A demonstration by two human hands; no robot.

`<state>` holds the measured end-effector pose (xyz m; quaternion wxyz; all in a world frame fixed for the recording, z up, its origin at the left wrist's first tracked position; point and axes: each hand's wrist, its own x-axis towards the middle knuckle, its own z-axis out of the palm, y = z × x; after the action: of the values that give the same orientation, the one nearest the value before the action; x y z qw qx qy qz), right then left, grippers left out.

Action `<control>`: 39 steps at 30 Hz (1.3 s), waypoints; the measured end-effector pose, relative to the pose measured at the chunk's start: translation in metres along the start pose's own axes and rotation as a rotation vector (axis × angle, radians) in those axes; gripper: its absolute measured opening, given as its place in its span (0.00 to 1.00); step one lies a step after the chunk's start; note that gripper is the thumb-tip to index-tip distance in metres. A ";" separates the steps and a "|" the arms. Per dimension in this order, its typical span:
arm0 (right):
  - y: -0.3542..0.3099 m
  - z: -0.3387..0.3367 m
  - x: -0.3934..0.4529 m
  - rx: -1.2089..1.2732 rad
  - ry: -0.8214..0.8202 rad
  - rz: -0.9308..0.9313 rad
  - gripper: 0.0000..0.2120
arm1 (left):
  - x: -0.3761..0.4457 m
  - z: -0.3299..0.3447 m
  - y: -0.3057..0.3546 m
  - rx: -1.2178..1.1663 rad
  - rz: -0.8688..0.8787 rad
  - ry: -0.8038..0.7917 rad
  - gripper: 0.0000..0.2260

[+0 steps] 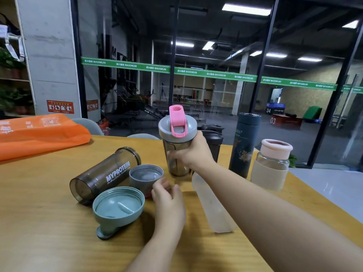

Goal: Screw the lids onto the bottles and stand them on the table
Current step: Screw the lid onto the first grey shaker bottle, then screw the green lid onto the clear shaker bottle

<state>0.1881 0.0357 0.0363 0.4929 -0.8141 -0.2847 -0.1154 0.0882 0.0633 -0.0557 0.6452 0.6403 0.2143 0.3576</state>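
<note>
- Two bare hands worked over the yellow wooden table [49,222]: the right hand [191,152] was wrapped around the smoky transparent shaker bottle with a grey lid and pink flip cap [177,142], holding it upright near the middle of the table; whether its base touched the wood could not be told.
- The left hand [169,203] lay with loosely curled fingers, its fingertips touching the rim of the small grey screw lid [145,176], which sat open side up.
- A dark smoky plastic bottle printed MYPROTEIN [104,173] lay on its side without a lid, left of that grey lid and touching it.
- A large grey-green lid with a flip tab [118,209] rested upside down just in front of the lying bottle.
- A frosted white bottle [213,209] lay on its side beneath the right forearm.
- Standing behind were a dark lidded shaker [213,144], a tall dark blue patterned flask [244,144] and a clear glass bottle with a pink lid and beige sleeve [272,163].
- An orange fabric bag [39,132] lay at the far left of the table.
</note>
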 end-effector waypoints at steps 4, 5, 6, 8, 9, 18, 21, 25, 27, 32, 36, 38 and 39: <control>0.004 0.004 0.002 -0.046 -0.038 0.043 0.23 | 0.000 -0.001 0.000 0.065 0.004 0.008 0.15; 0.005 0.003 0.002 -0.050 -0.044 0.050 0.22 | 0.000 -0.001 0.001 0.071 0.005 0.013 0.14; 0.006 0.001 0.001 -0.053 -0.053 0.051 0.20 | 0.001 0.000 0.001 0.075 0.008 0.016 0.13; 0.007 0.000 0.001 -0.054 -0.079 0.053 0.18 | 0.000 0.001 0.001 0.079 0.016 0.017 0.10; 0.007 0.000 0.001 -0.059 -0.087 0.059 0.18 | 0.000 0.001 0.001 0.084 0.017 0.015 0.10; 0.002 0.003 0.005 -0.109 -0.119 0.175 0.37 | 0.001 0.001 -0.001 0.077 0.058 0.012 0.10; 0.000 0.001 0.003 -0.129 -0.135 0.210 0.41 | -0.001 0.000 0.002 0.056 0.090 0.008 0.10; -0.005 -0.002 -0.003 -0.156 -0.134 0.221 0.42 | -0.008 -0.002 0.007 0.137 0.264 -0.022 0.11; -0.009 -0.008 -0.006 -0.172 -0.129 0.227 0.41 | -0.011 -0.006 0.011 0.208 0.436 -0.003 0.12; -0.017 -0.033 -0.024 -0.165 -0.092 0.178 0.41 | -0.014 -0.020 0.021 0.466 0.774 0.157 0.14; -0.011 -0.044 -0.057 -0.190 -0.081 0.106 0.38 | -0.016 -0.032 0.027 0.585 0.799 0.278 0.14; -0.004 -0.048 -0.074 -0.307 -0.070 0.061 0.33 | -0.015 -0.035 0.026 0.629 0.805 0.311 0.14; -0.001 -0.050 -0.084 -0.379 -0.054 0.029 0.31 | -0.014 -0.036 0.025 0.646 0.806 0.319 0.14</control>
<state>0.1245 -0.0365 0.0217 0.3244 -0.8991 -0.2594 -0.1381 0.0481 0.0752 -0.0370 0.1862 0.7753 0.1461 0.5856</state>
